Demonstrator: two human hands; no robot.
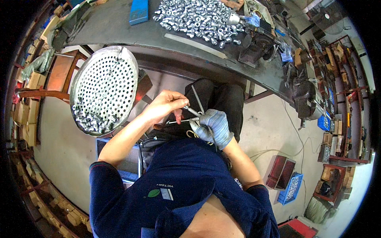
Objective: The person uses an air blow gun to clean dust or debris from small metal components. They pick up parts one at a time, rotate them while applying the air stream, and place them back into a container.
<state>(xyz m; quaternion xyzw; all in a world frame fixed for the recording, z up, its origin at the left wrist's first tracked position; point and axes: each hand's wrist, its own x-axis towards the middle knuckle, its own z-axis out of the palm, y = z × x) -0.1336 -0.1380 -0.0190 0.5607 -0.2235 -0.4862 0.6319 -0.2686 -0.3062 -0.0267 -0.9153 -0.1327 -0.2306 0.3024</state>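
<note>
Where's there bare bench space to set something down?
The dark bench is bare just left of the blue block, and between that block and the flat metal strip. Crowded: beneath the metal fittings and around the black fixture.

We recorded bright light on the pale floor (258,123) around centre frame. We noted black corners, shelving (349,159) bowed along the right rim, and washed-out glare at lower right. We observed shadow beneath the workbench (99,33) and highlights on the metal fittings (196,20).
</note>
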